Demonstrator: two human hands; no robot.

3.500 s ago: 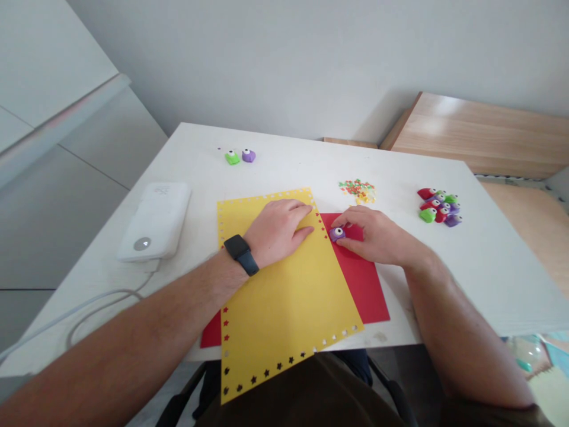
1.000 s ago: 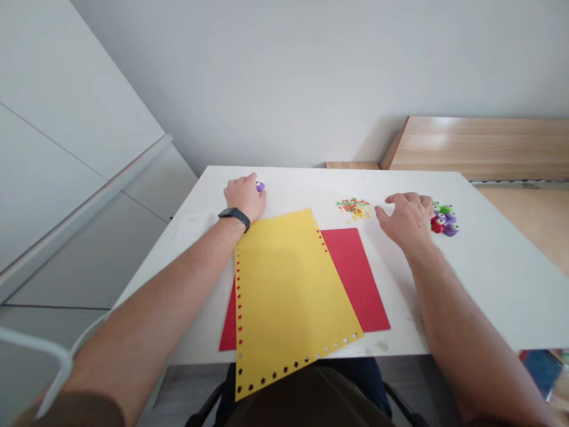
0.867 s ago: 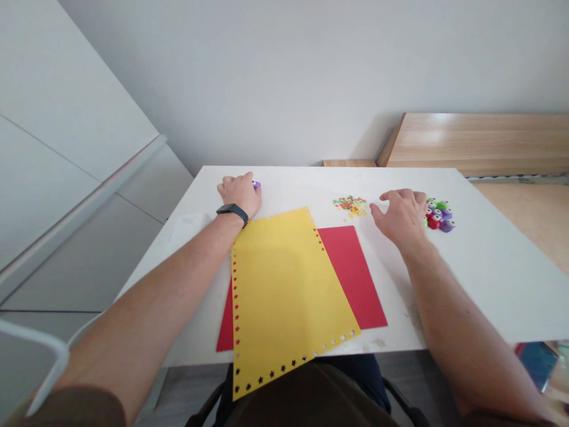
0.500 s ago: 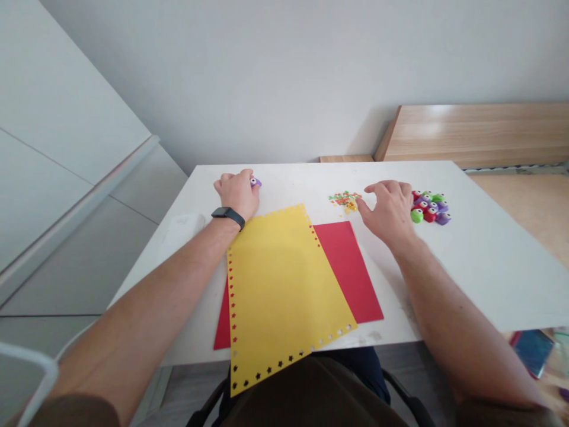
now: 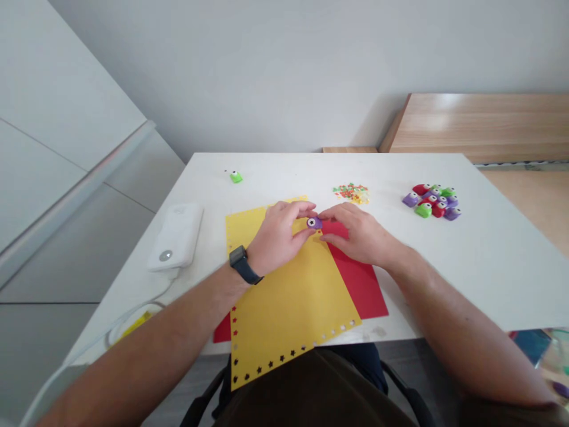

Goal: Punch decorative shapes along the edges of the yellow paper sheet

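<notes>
A small purple paper punch [image 5: 314, 223] sits at the right edge of the yellow sheet [image 5: 284, 296], pinched between both hands. My left hand [image 5: 280, 234], with a dark watch on the wrist, rests on the yellow sheet and grips the punch from the left. My right hand [image 5: 358, 232] lies over the red sheet [image 5: 364, 284] and holds the punch from the right. The yellow sheet overlaps the red one and has star holes along its left and bottom borders.
A lone green punch [image 5: 236, 177] stands at the back left of the white table [image 5: 489, 255]. A heap of several coloured punches [image 5: 432, 201] lies at the right, paper confetti [image 5: 351, 191] behind my hands. A white device [image 5: 176, 236] with a cable sits at the left.
My left hand brought the purple punch from the back left to the yellow sheet's right edge. My right hand came back from beside the punch heap to meet it. The green punch stayed behind.
</notes>
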